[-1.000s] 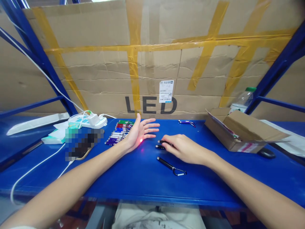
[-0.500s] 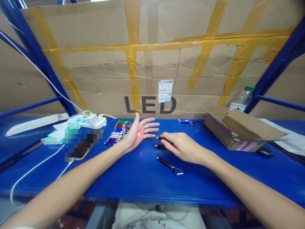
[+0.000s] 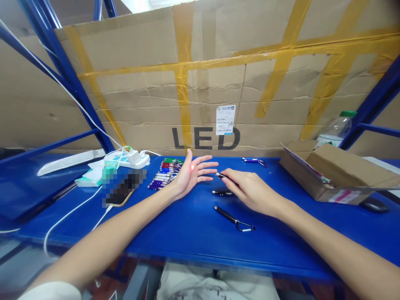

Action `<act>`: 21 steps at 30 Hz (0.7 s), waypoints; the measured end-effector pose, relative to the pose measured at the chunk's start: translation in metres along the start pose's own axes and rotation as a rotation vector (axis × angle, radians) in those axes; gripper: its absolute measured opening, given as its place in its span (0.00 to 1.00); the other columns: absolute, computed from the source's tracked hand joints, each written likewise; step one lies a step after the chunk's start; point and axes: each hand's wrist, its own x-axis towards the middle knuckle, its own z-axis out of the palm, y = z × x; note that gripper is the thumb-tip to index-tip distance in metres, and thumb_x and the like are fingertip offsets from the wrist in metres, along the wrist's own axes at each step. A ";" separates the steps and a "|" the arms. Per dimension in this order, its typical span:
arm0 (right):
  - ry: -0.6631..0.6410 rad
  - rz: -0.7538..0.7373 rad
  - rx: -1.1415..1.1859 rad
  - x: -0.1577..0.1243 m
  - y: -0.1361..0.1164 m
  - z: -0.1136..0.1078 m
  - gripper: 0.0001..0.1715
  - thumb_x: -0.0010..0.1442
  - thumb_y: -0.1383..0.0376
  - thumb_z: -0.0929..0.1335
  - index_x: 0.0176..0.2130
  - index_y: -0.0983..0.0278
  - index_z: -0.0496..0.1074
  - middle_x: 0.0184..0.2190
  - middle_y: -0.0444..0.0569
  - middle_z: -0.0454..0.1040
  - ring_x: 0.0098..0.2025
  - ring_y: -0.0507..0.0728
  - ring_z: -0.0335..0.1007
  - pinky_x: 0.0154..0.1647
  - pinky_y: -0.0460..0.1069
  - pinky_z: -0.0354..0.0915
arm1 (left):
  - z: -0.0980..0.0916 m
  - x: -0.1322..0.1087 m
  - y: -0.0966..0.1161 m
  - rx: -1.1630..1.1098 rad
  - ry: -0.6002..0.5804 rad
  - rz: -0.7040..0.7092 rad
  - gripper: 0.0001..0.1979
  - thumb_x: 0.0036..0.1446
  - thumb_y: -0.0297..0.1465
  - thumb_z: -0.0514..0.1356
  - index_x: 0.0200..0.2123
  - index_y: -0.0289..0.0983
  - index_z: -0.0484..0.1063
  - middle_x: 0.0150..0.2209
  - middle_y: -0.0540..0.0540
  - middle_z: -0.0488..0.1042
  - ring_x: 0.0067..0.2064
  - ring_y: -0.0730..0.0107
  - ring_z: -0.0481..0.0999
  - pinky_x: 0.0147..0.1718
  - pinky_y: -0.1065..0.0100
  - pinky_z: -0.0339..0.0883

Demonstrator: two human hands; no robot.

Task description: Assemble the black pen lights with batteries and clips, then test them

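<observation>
left hand (image 3: 191,177): lies open near the middle of the table (image 3: 187,233), fingers spread and palm turned up and towards the right hand, seemingly set as a screen for the light.
red dot (image 3: 192,167): glows on the left palm below the fingers.
right hand (image 3: 251,191): pinches a black pointer (image 3: 221,176) between thumb and fingers, its tip aimed at the left palm, just short of the fingertips.
spare pointers: one black pointer (image 3: 221,192) lies under the right hand's fingers; another with a clip (image 3: 233,218) lies nearer the front edge.
coloured pointers (image 3: 164,176): lined in a neat row left of the left hand, towards the back edge.
cardboard box (image 3: 337,175): open, at the right end.
power strip (image 3: 126,159): at the back left corner.
</observation>
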 end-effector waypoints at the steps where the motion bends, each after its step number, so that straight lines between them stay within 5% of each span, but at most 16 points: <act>1: -0.006 -0.004 -0.003 0.000 0.000 0.000 0.17 0.80 0.58 0.57 0.51 0.60 0.71 0.45 0.53 0.82 0.44 0.62 0.80 0.44 0.53 0.67 | 0.000 0.000 0.000 0.002 -0.005 0.003 0.46 0.70 0.64 0.39 0.65 0.35 0.72 0.65 0.31 0.75 0.61 0.45 0.78 0.52 0.54 0.74; 8: -0.038 -0.008 -0.032 0.000 -0.001 0.003 0.17 0.80 0.57 0.57 0.50 0.59 0.71 0.44 0.53 0.81 0.44 0.63 0.79 0.43 0.54 0.67 | 0.001 0.000 0.001 0.000 0.014 -0.001 0.46 0.69 0.65 0.39 0.64 0.35 0.72 0.64 0.30 0.76 0.62 0.44 0.78 0.52 0.54 0.74; 14: 0.066 -0.028 0.049 0.002 0.003 0.006 0.17 0.81 0.58 0.57 0.55 0.59 0.70 0.51 0.55 0.79 0.50 0.64 0.77 0.50 0.56 0.68 | 0.004 -0.001 0.001 0.011 0.026 -0.004 0.45 0.71 0.63 0.36 0.65 0.35 0.72 0.64 0.31 0.76 0.62 0.45 0.77 0.53 0.54 0.74; 21: 0.154 0.057 0.154 0.007 0.007 0.010 0.19 0.80 0.57 0.57 0.55 0.59 0.73 0.46 0.55 0.78 0.49 0.64 0.76 0.52 0.58 0.71 | 0.007 -0.001 0.000 -0.003 0.040 -0.004 0.45 0.71 0.63 0.36 0.64 0.36 0.72 0.63 0.31 0.77 0.61 0.46 0.78 0.53 0.54 0.74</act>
